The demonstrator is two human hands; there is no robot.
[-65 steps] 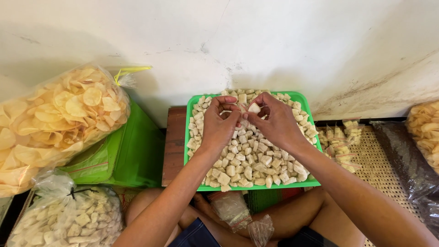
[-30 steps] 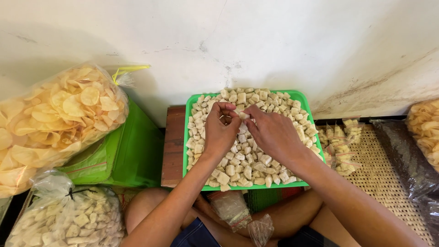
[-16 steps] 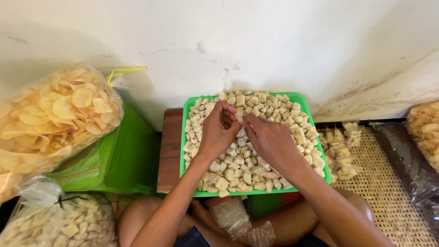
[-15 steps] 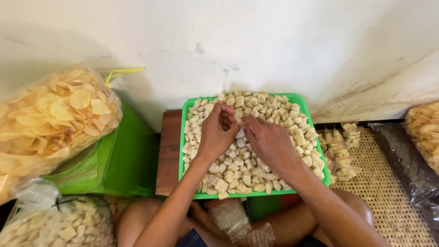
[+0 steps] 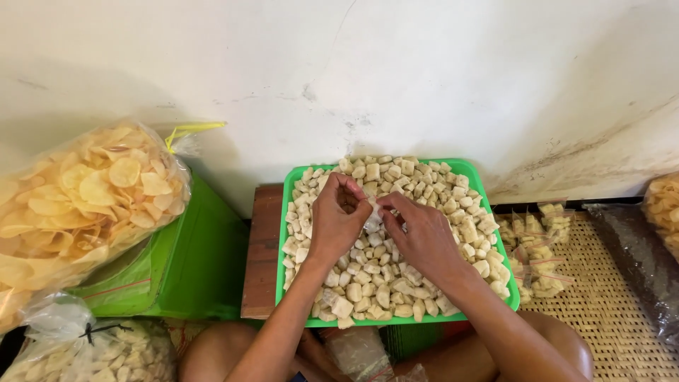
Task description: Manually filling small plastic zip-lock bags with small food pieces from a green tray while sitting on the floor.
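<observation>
- At your far left you see a big clear bag of round yellow chips [image 5: 85,194], tied at the top with a yellow band.
- Below it, in the bottom left corner, sits a clear bag of pale chunks [image 5: 92,350], knotted with a black tie.
- Between your fingertips you pinch a small clear bag [image 5: 373,218] over the green tray [image 5: 297,177].
- To your right, small filled packets [image 5: 537,247] lie on the woven mat.
- At the right edge lies a dark bag [image 5: 636,262].
</observation>
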